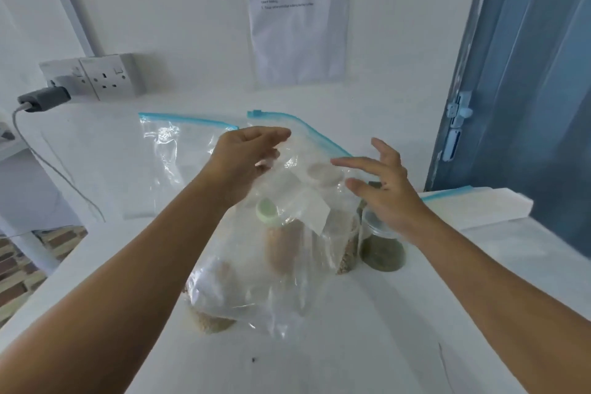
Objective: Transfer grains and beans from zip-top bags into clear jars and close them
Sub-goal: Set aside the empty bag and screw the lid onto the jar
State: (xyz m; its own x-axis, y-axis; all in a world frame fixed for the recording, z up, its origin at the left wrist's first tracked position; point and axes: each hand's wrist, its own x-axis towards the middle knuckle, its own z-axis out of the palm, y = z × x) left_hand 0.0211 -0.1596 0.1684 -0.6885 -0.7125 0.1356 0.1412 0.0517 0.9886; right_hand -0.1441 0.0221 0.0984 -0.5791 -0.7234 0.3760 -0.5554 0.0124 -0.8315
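Glossy, crinkled clear plastic bag [287, 265] above a smooth matt white table [351, 345]; matt paper sheet [297, 19] behind.

A clear zip-top bag [287, 201] with a blue seal hangs upright over grain-filled jars [382, 243]; another bag [179, 150] lies flat behind.

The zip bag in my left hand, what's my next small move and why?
Probably lay the zip bag aside by the flat bag. It looks empty, your left hand holds it over the jars, and your right hand is open.
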